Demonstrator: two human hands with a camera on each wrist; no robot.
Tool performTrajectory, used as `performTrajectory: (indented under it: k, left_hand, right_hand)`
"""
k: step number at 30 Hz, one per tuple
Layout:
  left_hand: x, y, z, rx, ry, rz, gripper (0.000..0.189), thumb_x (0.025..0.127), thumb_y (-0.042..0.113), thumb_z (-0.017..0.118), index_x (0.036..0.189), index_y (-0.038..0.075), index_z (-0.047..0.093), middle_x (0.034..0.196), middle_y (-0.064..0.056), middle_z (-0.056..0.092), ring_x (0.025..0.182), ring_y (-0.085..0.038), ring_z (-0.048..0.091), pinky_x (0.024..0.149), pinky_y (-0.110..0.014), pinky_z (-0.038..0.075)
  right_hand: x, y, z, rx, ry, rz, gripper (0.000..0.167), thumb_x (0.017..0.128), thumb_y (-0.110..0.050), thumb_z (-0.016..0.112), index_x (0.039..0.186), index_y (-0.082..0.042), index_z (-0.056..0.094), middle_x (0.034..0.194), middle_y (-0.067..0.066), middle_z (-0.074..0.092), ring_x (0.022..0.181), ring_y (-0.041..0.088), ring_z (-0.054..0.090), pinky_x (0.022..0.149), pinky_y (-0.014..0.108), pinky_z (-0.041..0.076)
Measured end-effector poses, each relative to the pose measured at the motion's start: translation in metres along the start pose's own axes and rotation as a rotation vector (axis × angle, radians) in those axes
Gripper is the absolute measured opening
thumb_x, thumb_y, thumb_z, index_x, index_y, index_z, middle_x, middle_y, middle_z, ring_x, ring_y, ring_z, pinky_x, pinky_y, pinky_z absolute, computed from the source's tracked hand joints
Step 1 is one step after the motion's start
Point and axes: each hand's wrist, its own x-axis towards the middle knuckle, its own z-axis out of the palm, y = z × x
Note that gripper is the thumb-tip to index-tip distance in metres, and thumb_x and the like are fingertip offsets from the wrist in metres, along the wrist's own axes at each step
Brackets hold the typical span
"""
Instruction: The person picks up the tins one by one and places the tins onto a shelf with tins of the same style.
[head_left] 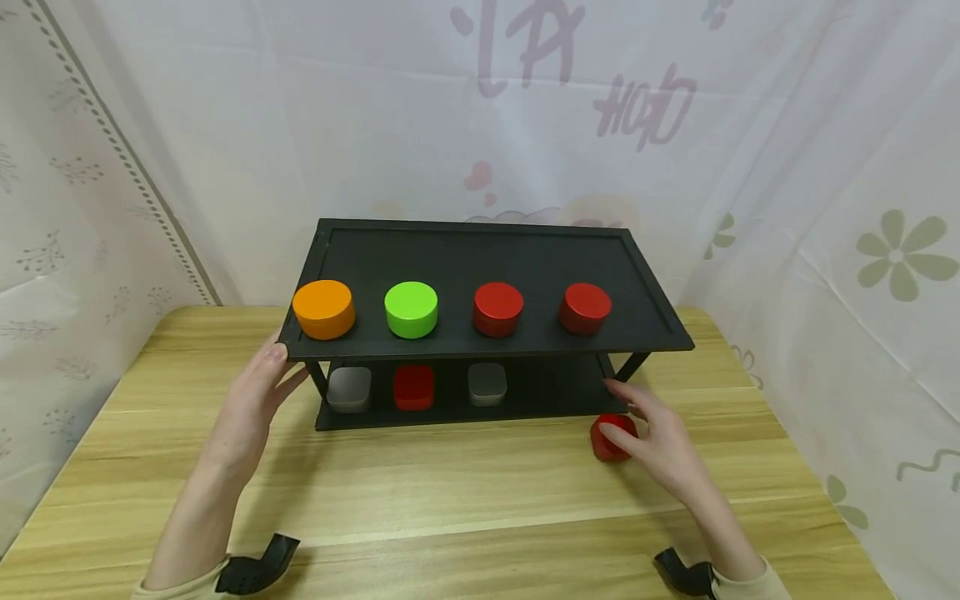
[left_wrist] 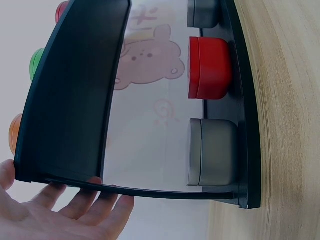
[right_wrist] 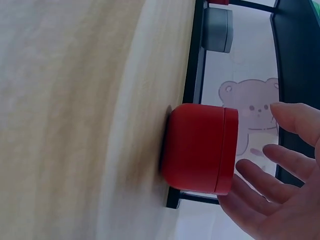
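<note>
A black two-tier shelf stands on the wooden table. My left hand grips the left front corner of its top board, thumb at the edge and fingers beneath, as the left wrist view shows. Near the shelf's right front, a red rounded-square tin rests on the table. My right hand is spread beside this tin, thumb and fingers apart, with some fingertips right at its lid edge. On the lower tier sit a grey tin, a red tin and a second grey tin.
Along the top board stand an orange round tin, a green round tin, a red round tin and another red round tin. A printed white cloth hangs behind and at both sides of the table.
</note>
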Motion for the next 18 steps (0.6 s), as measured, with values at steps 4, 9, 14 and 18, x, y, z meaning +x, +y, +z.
performTrajectory:
  k: [4, 9, 14, 18]
  left_hand:
    - [0.0, 0.0, 0.0, -0.003, 0.002, 0.002, 0.05, 0.113, 0.032, 0.032, 0.162, 0.021, 0.034, 0.169, 0.001, 0.028, 0.146, -0.006, 0.036, 0.103, -0.011, 0.045]
    - [0.0, 0.0, 0.0, -0.007, 0.003, 0.004, 0.05, 0.113, 0.031, 0.032, 0.162, 0.021, 0.034, 0.169, 0.001, 0.028, 0.147, -0.006, 0.035, 0.103, -0.011, 0.045]
    - [0.0, -0.001, 0.0, -0.009, 0.004, 0.007, 0.05, 0.113, 0.031, 0.032, 0.161, 0.02, 0.035, 0.168, 0.001, 0.03, 0.146, -0.006, 0.035, 0.103, -0.011, 0.045]
    - [0.0, -0.001, 0.001, -0.014, 0.002, 0.014, 0.049, 0.113, 0.031, 0.032, 0.161, 0.02, 0.036, 0.167, 0.002, 0.031, 0.146, -0.006, 0.036, 0.104, -0.012, 0.045]
  right_hand:
    - [-0.003, 0.004, -0.001, 0.021, -0.017, 0.007, 0.061, 0.09, -0.016, 0.08, 0.145, -0.003, 0.056, 0.145, 0.018, 0.06, 0.129, 0.041, 0.059, 0.104, 0.061, 0.054]
    - [-0.006, 0.009, -0.001, 0.047, -0.033, 0.016, 0.064, 0.09, -0.018, 0.081, 0.146, -0.003, 0.054, 0.145, 0.019, 0.059, 0.13, 0.039, 0.059, 0.103, 0.058, 0.055]
    - [-0.009, 0.012, -0.002, 0.073, -0.055, 0.04, 0.066, 0.089, -0.022, 0.082, 0.146, -0.003, 0.054, 0.144, 0.018, 0.059, 0.129, 0.038, 0.06, 0.103, 0.057, 0.055]
    - [-0.013, 0.014, -0.002, 0.066, -0.063, 0.052, 0.069, 0.089, -0.025, 0.082, 0.147, -0.004, 0.052, 0.146, 0.017, 0.058, 0.13, 0.036, 0.06, 0.104, 0.057, 0.054]
